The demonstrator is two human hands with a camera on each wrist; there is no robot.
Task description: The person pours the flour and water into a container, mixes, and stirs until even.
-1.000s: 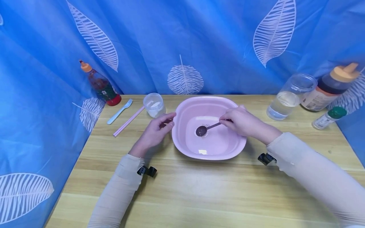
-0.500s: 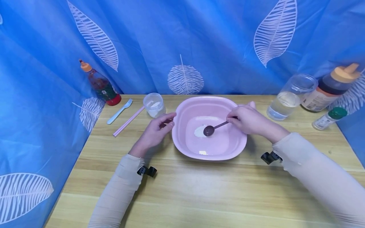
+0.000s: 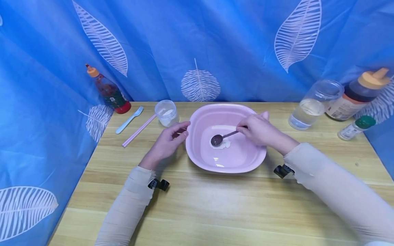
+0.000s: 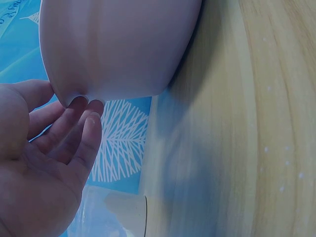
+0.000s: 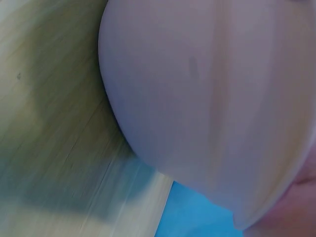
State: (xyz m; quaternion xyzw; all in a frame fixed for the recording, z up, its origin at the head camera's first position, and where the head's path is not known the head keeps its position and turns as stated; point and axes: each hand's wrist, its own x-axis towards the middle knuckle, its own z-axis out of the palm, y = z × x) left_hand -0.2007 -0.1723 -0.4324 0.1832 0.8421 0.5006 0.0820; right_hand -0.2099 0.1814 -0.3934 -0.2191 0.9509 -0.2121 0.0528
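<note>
A pink plastic basin (image 3: 227, 162) sits on the wooden table. White powder (image 3: 226, 145) lies wet-looking on its floor. My right hand (image 3: 260, 130) reaches over the right rim and pinches the handle of a dark brown measuring spoon (image 3: 217, 140), whose bowl is down at the powder. In the right wrist view the basin's outer wall (image 5: 163, 89) hides most of that hand (image 5: 291, 212) and the spoon. My left hand (image 3: 167, 143) holds the left rim, thumb at the edge; in the left wrist view its fingers (image 4: 91, 133) curl beneath the lip.
Left of the basin stand a clear cup (image 3: 167, 114) of white powder, pink chopsticks (image 3: 139, 131), a light blue fork (image 3: 129, 120) and a red sauce bottle (image 3: 112, 94). At right are a jar of clear liquid (image 3: 307, 111), a dark sauce bottle (image 3: 354, 97) and a green-capped shaker (image 3: 355, 128).
The spoon in my right hand has swung right and then back left across the basin floor, and the white powder has spread. My left hand has stayed at the rim.
</note>
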